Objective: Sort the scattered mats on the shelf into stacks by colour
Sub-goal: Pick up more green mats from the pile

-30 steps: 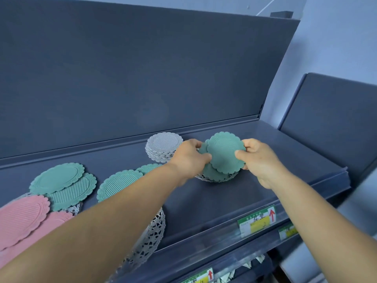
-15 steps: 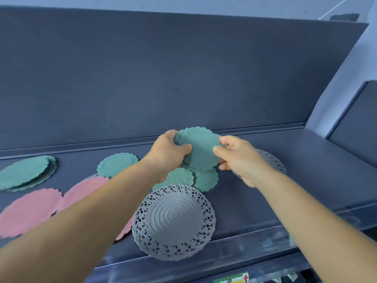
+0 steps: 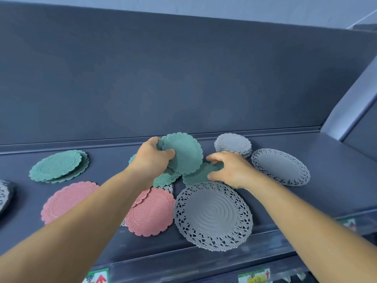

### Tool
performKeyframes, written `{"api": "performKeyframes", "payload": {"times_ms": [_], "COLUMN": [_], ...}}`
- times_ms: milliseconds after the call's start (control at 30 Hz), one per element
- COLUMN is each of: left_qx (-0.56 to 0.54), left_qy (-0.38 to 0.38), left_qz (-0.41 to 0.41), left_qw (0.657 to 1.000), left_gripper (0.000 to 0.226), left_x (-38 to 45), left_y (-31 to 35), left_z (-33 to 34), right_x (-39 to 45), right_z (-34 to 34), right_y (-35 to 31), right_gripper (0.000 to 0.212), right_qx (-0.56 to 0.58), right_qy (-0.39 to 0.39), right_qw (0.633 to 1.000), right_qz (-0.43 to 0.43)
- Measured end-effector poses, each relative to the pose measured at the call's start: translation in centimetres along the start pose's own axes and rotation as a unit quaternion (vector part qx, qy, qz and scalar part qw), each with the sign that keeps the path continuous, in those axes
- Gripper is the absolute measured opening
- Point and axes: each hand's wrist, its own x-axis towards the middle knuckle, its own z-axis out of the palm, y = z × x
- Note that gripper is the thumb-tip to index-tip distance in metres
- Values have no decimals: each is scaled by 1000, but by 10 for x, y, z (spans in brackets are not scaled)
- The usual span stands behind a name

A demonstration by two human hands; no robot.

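My left hand [image 3: 152, 158] grips a small stack of round green mats [image 3: 184, 153], held tilted above the shelf. My right hand [image 3: 230, 170] curls its fingers round the edge of another green mat [image 3: 199, 174] lying on the shelf. A further green mat [image 3: 164, 179] lies under my left wrist. A stack of large green mats [image 3: 59, 166] sits at the left. Two pink mats [image 3: 67, 199] [image 3: 151, 213] lie in front. A grey lace mat [image 3: 212, 215] lies near the front edge, another grey lace mat [image 3: 280, 166] at the right, and a stack of small grey mats [image 3: 233, 144] behind.
The dark shelf [image 3: 330, 193] has a tall back panel [image 3: 183, 78] and a clear front rail with price labels [image 3: 254, 275]. More grey lace mats [image 3: 4, 195] peek in at the far left edge. A neighbouring shelf unit stands at the right.
The view swung left. My right hand let go of the held green stack and dropped to a green mat on the shelf. My left hand keeps the stack.
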Motion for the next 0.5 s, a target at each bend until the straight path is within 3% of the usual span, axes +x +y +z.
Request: {"api": "performKeyframes", "payload": {"times_ms": [100,233,300,500], "left_qx": [-1,6,10,9], "left_qy": [-8,-13,-11,-16], "left_qz": [2,4,1,6], "left_qw": [1000,1000,1000,1000], "left_gripper": [10,12,12,12], "left_x": [0,1,2,3], "left_y": [-3,-5,-6,-6], "left_z": [-1,0,1,5], "right_x": [3,5,1,-11], "right_z": [-2,-3,-5,-12], "right_y": [-6,0,9,18], "right_gripper": [58,14,30,26], "right_qx": [19,46,40,5], "right_qy": [-9,32,63,70], "right_qw": [1000,996,993,985], "right_qz": [14,68,92,157]}}
